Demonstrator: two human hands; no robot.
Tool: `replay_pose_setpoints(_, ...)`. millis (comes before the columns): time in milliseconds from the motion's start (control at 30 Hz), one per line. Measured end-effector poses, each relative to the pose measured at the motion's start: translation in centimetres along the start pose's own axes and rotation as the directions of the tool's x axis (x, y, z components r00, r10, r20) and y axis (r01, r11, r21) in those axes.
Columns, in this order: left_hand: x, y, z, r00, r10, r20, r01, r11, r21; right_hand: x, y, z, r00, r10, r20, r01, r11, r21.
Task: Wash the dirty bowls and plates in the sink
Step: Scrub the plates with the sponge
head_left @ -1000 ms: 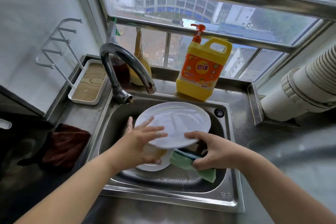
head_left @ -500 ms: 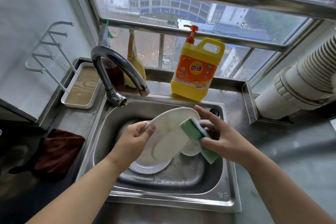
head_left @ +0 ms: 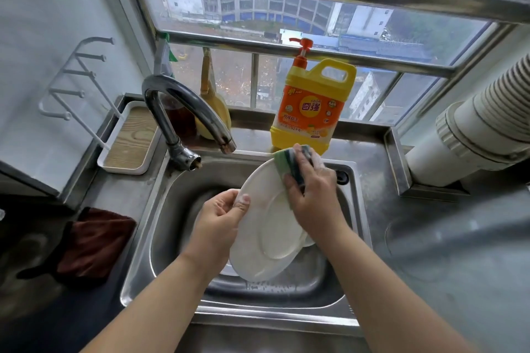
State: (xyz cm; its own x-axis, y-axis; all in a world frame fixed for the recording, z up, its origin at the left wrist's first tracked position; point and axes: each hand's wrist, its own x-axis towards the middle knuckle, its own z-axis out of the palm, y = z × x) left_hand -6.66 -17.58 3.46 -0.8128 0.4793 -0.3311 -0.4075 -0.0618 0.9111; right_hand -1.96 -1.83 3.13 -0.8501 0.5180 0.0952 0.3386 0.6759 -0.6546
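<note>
Far left: white wire rack on the wall, its foot set in a white tray with a wood-grain base. Below it, a dark red cloth lies crumpled on the counter, just left of the sink.

Curved metal faucet rises at the sink's back-left corner, spout pointing right and down. No water visible. Behind it on the sill, a yellow scoop-like utensil, partly hidden.

Sink centre: left hand grips the left rim of a white plate, thumb curled over the edge, fingers behind. Plate is tilted up on edge over the basin, underside and foot ring facing the camera, lower rim down near the sink floor. Another white dish shows just behind its right edge; kind unclear.

Right hand holds a green-and-yellow sponge, fingers wrapped around it, sponge pressed against the plate's upper rim. Suds on the knuckles.

Behind the hands: yellow and orange dish soap jug with a red pump, upright on the ledge against the window.

Far right: white ribbed duct pipe runs over the counter corner.
</note>
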Motion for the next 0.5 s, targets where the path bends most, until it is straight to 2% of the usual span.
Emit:
replay_pose_setpoints(67,0.0,0.1,0.0,1.000,0.009,0.028,-0.008,1.000,-0.018,-2.0,-2.1,1.1,0.982,-0.190,0.008,0.190,0.981,-0.042)
replay_pose_setpoints(133,-0.1,0.1,-0.1,0.999,0.005,0.042,-0.003,0.998,-0.057,-3.0,-2.7,1.6,0.959,-0.274,0.068,0.279,0.957,-0.073)
replay_pose_setpoints(200,-0.3,0.2,-0.1,1.000,-0.007,0.014,0.008,0.999,-0.054,-1.1,-0.9,1.3,0.978,-0.202,0.045,0.204,0.978,-0.046)
replay_pose_setpoints(300,-0.3,0.4,-0.2,1.000,0.023,-0.010,-0.023,0.999,0.029,1.9,2.4,0.5,0.995,0.090,0.046,-0.093,0.993,0.070)
replay_pose_setpoints(333,-0.2,0.6,-0.1,0.999,0.037,-0.005,-0.037,0.998,0.051,1.7,2.1,0.4,0.994,0.098,0.049,-0.101,0.992,0.079)
replay_pose_setpoints(400,0.1,0.9,0.0,0.998,0.062,0.008,-0.062,0.996,0.057,-0.1,-0.3,0.8,0.999,-0.028,0.036,0.025,0.997,0.070)
replay_pose_setpoints(500,0.2,1.1,0.1,0.999,0.035,0.036,-0.033,0.998,-0.058,-2.6,-3.5,1.3,0.975,-0.221,0.017,0.221,0.975,-0.008)
